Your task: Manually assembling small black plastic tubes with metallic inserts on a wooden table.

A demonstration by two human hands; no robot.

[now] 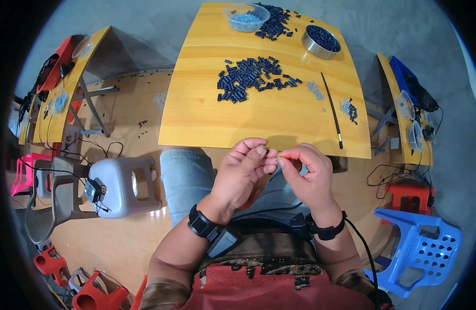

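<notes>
Presently clamping a small dark piece (267, 150) between thumb and fingertips of the left grip (243, 168), by the near edge of the desk (196, 113). Pinching the right grip (310, 168) together just beside that piece; cannot tell whether on anything. Noting loose black pieces (243, 77) on the desk.

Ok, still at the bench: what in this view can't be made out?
All in the head view:
- What the left hand and right hand have between them: tiny, mostly covered by the hands themselves.
- The lower layers in the metal bowl: hidden under the top dark pieces.
- Exact shapes of the silver bits: too small.
- Dark items on the left side table: blurred near the lens rim.
</notes>
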